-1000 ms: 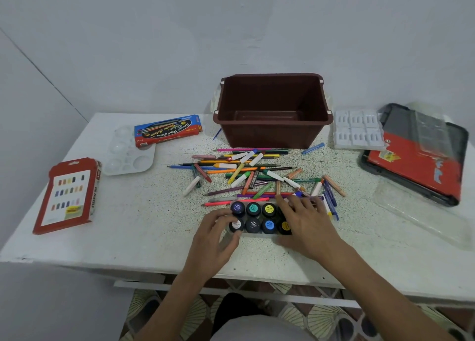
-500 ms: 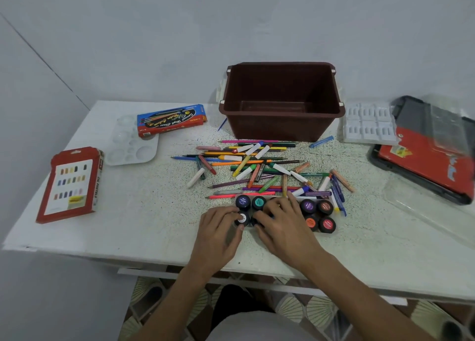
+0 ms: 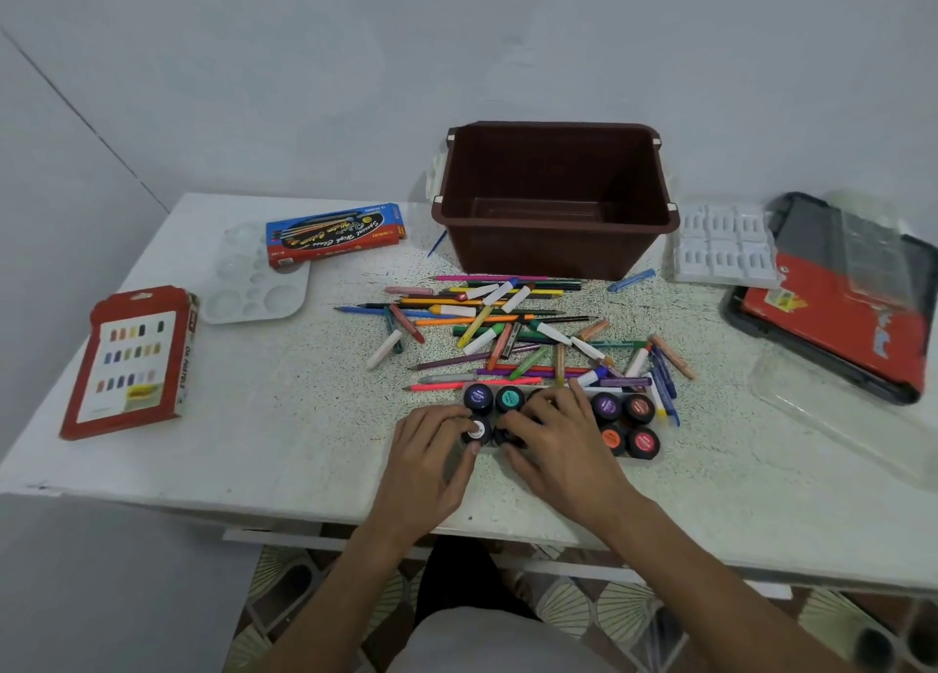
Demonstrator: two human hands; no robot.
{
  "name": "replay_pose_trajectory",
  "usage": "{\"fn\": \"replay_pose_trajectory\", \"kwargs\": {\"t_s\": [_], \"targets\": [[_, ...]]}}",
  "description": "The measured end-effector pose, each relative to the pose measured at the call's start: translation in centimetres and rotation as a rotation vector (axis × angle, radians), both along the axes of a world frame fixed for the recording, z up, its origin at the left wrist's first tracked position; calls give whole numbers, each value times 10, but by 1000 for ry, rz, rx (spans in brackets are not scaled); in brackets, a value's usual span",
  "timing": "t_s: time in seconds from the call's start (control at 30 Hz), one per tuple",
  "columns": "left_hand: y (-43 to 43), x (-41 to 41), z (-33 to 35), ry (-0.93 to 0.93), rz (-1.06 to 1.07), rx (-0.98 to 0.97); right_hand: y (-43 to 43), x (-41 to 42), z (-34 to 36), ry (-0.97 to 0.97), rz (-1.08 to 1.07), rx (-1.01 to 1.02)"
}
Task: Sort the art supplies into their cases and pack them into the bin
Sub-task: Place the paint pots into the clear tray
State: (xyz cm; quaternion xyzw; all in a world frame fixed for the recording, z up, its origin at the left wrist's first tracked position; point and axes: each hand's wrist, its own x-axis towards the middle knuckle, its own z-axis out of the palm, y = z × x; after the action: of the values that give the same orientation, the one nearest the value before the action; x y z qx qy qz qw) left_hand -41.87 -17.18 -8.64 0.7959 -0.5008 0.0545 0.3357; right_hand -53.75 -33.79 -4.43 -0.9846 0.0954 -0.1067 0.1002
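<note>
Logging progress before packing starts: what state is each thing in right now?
bin, upright, empty.
paint pots, capped, grouped in rows.
white-lidded pot, pinched by left hand.
right hand, resting on paint pots, grip hidden.
pencils and crayons, loose, scattered.
oil pastel box, lying flat.
pencil box, lying partly on palette.

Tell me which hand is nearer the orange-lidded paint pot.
Right. The right hand rests just beside the orange-lidded pot; the left hand holds the white-lidded pot, further off.

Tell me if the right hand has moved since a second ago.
Yes: measured against the bin, the right hand slid left, uncovering four paint pots.
</note>
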Motion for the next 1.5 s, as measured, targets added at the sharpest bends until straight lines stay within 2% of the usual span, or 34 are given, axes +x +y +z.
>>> {"fn": "replay_pose_trajectory", "kwargs": {"t_s": [0.27,0.63,0.73,0.87,0.97,1.13,1.37,1.5], "targets": [[0,-1,2,7,3,-6,-2,3,3,17,7,45],[-1,-2,5,23,23,-48,-8,7,3,-83,-33,102],[-2,-2,8,76,44,-63,-13,10,4,-92,-46,86],[-10,6,20,235,101,-96,-20,14,5,-88,-70,46],[-20,20,35,261,67,-12,-23,18,7,-63,-59,40],[-29,38,47,234,-14,233,-22,25,11,-13,-36,42],[-32,38,52,203,-23,286,-19,31,7,-19,-83,146],[-35,36,55,251,2,283,-21,34,4,-17,-74,197]]}}
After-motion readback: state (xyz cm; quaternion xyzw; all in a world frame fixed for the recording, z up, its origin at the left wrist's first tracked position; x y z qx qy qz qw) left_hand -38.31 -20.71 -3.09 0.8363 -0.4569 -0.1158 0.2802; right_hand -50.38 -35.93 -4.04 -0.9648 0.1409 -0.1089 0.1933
